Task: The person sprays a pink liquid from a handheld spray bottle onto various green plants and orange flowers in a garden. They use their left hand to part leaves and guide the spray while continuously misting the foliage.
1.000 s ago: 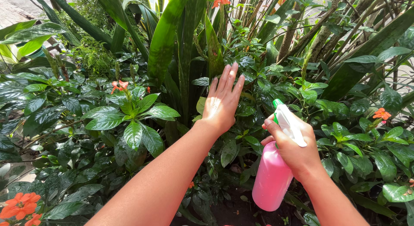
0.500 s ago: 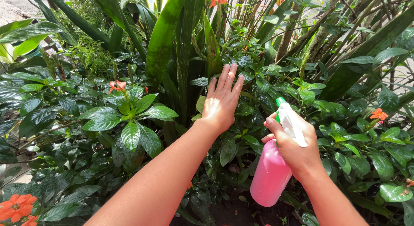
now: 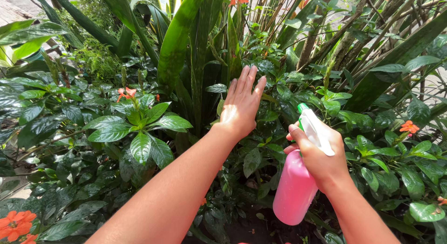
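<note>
- The pink spray bottle (image 3: pixel 293 190) is showing smooth, slightly translucent plastic.
- Its white trigger head (image 3: pixel 316 132) is looking like glossy plastic with a green tip.
- The broad leaves (image 3: pixel 139 127) on the left are gleaming, waxy and wet-looking.

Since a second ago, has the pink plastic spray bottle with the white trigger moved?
Barely: the pink spray bottle in the right hand has edged slightly right, toward the orange flower.

left hand (image 3: pixel 240 106) flat, fingers (image 3: pixel 244 81) straight and close together, arm stretched out, right hand (image 3: pixel 319 155) curled shut, wrist bent
</note>
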